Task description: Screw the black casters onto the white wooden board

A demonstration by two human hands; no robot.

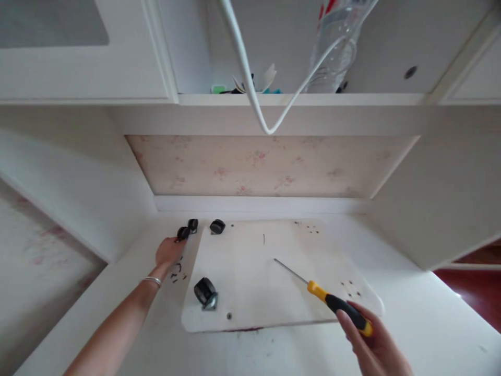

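My right hand (373,339) is wrapped around the handle of a yellow-and-black screwdriver (336,303), its metal shaft pointing left over a white board (270,282). At the board's left side, my left hand (170,251) has its fingers closed at a black caster wheel (182,233), partly hiding them. Another loose caster (192,225) sits right beside it. Two more casters stand on the board, one at the back left corner (217,226) and one at the front left (205,292). Several dark screws (179,268) lie near my left wrist.
The board lies on a white desktop (305,350) between side panels. Screw holes (351,289) mark its right corners. Overhead, a shelf (297,99) holds a clear plastic bottle (332,52) and small items. A white cable (250,89) hangs down in front of it.
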